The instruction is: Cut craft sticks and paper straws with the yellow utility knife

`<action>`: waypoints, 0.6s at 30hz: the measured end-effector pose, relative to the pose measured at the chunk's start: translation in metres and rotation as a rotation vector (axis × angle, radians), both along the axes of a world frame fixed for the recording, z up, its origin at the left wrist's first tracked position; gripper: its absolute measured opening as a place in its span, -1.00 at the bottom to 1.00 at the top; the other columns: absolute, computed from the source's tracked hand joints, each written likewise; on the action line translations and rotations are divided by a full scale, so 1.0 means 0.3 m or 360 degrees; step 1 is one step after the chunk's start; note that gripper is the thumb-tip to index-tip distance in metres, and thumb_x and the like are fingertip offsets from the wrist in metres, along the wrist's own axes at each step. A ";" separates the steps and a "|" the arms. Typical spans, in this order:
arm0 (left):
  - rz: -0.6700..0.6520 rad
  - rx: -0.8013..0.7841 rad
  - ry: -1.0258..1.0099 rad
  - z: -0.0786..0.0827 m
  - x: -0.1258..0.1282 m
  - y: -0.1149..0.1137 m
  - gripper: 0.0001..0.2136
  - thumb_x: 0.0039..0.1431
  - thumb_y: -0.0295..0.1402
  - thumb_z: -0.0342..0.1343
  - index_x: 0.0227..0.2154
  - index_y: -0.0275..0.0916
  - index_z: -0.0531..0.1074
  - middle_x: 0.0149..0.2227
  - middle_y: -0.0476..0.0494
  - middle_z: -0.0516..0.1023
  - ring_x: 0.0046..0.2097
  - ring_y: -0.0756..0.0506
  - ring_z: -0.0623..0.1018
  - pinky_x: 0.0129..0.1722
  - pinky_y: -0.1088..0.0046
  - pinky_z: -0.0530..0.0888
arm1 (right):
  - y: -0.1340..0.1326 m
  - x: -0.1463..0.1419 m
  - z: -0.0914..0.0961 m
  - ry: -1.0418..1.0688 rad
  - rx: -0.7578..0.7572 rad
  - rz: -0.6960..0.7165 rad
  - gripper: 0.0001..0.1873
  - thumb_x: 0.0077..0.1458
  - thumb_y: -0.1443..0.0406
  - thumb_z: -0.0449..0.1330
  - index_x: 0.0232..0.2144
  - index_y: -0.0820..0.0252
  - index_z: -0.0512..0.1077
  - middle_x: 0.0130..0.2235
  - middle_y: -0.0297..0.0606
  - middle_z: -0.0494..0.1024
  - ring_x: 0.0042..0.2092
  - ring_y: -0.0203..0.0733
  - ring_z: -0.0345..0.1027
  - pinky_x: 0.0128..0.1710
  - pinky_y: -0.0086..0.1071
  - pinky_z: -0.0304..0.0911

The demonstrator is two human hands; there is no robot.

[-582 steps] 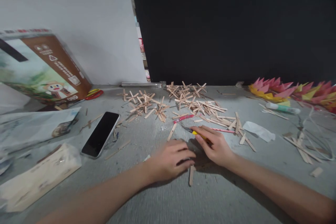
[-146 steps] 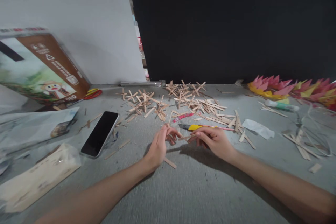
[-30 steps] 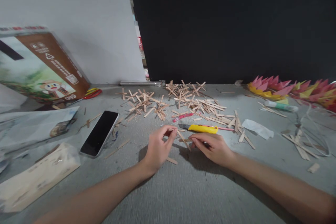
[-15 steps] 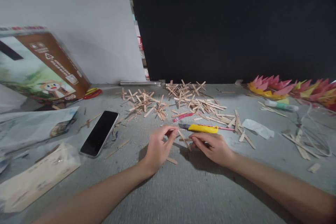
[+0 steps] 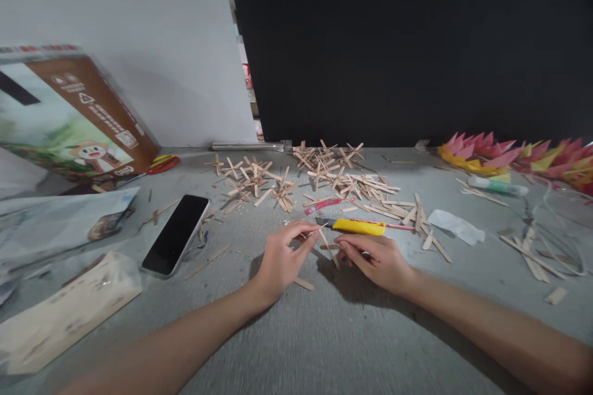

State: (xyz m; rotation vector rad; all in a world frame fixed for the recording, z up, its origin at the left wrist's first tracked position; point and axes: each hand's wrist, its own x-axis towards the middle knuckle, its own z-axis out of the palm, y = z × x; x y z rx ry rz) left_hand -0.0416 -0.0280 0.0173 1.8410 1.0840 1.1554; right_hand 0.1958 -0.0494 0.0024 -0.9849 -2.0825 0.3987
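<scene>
My left hand (image 5: 283, 262) is closed in a pinch at the top end of a slanting wooden craft stick (image 5: 334, 258). A thin pale tip also pokes out above its fingers, too small to make out. To the right, my right hand (image 5: 377, 261) pinches the end of a short craft stick (image 5: 328, 247) that crosses the slanting one. Just beyond the fingers lies a yellow utility knife (image 5: 359, 226), its blade pointing left. One loose craft stick (image 5: 304, 284) rests on the table beneath my left hand.
Several craft-stick crosses (image 5: 252, 176) and loose sticks (image 5: 375, 188) are heaped at the back. A phone (image 5: 176, 234) and plastic packet (image 5: 69, 315) lie left, with a printed box (image 5: 88, 117) behind. White paper (image 5: 456, 226), a glue tube (image 5: 497, 186) and pink-yellow paper flowers (image 5: 482, 153) lie right.
My left hand has shifted slightly right, closer to my right hand. The crossed sticks have moved a little to the right with it. My right hand has hardly moved.
</scene>
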 end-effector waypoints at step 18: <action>-0.0090 -0.0100 0.0058 0.005 -0.002 0.006 -0.79 0.39 -0.20 0.15 -0.13 -0.17 0.61 -0.05 -0.15 0.69 0.00 -0.16 0.64 0.00 0.31 0.53 | 0.004 -0.001 -0.003 -0.0008 0.0162 -0.0023 -0.77 0.45 0.26 0.09 -0.05 0.08 0.56 -0.33 -0.33 0.69 -0.38 -0.27 0.58 -0.31 -0.44 0.47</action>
